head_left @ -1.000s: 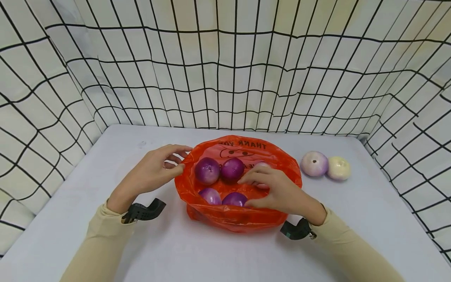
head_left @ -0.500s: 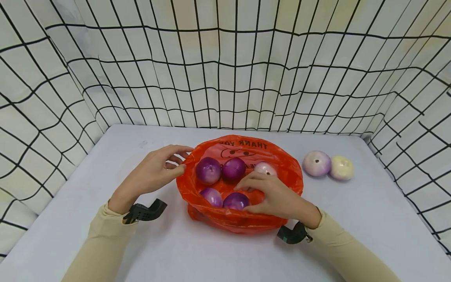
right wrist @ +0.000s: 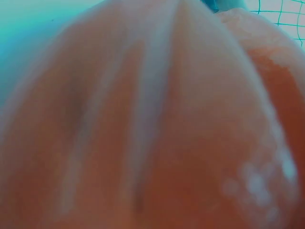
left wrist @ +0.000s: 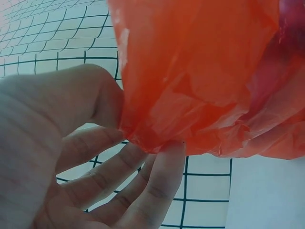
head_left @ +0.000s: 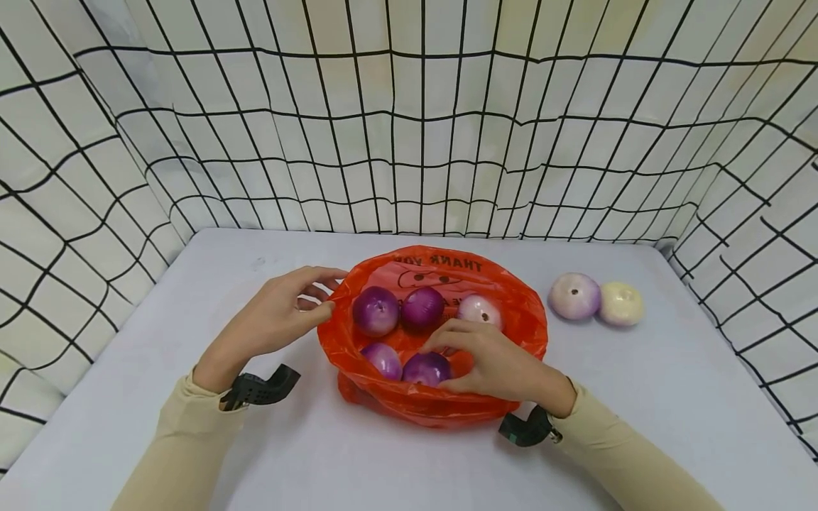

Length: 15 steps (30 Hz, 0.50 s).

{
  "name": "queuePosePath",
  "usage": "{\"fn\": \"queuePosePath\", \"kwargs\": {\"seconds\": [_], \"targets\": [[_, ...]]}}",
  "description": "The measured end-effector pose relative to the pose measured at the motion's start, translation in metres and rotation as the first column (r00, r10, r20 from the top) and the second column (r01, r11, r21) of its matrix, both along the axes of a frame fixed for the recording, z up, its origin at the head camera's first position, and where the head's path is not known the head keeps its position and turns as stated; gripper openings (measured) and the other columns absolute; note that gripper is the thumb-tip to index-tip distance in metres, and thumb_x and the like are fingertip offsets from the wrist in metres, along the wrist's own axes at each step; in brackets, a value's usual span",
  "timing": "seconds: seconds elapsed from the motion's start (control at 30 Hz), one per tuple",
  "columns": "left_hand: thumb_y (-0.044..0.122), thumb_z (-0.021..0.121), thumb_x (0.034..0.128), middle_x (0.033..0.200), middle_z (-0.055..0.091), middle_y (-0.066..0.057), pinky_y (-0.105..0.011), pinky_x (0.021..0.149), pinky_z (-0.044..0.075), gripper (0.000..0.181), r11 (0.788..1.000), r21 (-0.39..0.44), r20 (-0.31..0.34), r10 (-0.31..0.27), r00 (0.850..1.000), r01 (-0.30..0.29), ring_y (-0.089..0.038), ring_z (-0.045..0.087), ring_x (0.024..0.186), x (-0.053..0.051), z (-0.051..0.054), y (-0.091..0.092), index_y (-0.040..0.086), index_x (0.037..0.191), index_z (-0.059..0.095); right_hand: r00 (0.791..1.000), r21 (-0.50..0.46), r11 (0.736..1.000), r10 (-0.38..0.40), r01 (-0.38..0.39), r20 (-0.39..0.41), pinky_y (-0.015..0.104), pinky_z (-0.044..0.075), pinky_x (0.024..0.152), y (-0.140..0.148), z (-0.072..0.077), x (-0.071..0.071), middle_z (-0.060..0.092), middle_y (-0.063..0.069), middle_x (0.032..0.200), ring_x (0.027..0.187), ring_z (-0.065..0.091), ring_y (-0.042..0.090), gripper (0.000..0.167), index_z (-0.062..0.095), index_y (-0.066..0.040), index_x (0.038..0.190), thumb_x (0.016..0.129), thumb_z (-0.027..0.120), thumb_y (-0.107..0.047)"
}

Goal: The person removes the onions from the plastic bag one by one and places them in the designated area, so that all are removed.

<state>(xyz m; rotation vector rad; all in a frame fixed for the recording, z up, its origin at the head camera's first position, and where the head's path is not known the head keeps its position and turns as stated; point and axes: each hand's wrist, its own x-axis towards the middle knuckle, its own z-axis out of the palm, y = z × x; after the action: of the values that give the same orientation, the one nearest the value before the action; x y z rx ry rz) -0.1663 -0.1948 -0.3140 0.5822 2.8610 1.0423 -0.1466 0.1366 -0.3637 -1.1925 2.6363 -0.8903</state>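
Left hand pinching bag rim, centre-left | right hand curving half-open at lower-centre onion, hold unclear | probably feeling firm, slick; sides suiting grip

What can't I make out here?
Head view: whether the right hand grips the nearest onion; the hand blocks this.
Head view: lower lettering in the red bag, partly behind onions.
Right wrist view: onions; a blurred reddish surface fills most.
Left wrist view: a purple shape, cut at the right edge.
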Motion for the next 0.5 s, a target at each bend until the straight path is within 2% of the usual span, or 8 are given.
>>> {"fn": "queuePosePath", "kwargs": {"seconds": [0.27,0.5], "targets": [[0.015,0.063,0.0969,0.132,0.067,-0.015,-0.048,0.098,0.062,0.049,1.0,-0.012,0.001,0.004,1.0,-0.004,-0.03,0.068,0.116,0.0006,0.0003,0.0,0.012,0.145,0.057,0.999,-0.001,0.999,0.037,-0.037,0.002,0.025,0.061,0.093,0.0009,-0.0047,-0.0016,0.069,-0.005,0.121,0.111,0.062,0.01,0.045,0.072,-0.021,0.124,0.082,0.088,-0.024],[0.013,0.062,0.0969,0.131,0.068,-0.015,-0.048,0.098,0.062,0.048,1.0,-0.01,-0.006,0.002,1.0,-0.002,-0.029,0.068,0.115,-0.0003,0.0003,-0.0006,0.012,0.144,0.058,0.999,0.022,0.999,0.022,-0.023,0.037,0.026,0.06,0.095,-0.0001,-0.0041,-0.0012,0.068,-0.006,0.122,0.113,0.061,0.01,0.047,0.071,-0.023,0.124,0.081,0.089,-0.024]]}}
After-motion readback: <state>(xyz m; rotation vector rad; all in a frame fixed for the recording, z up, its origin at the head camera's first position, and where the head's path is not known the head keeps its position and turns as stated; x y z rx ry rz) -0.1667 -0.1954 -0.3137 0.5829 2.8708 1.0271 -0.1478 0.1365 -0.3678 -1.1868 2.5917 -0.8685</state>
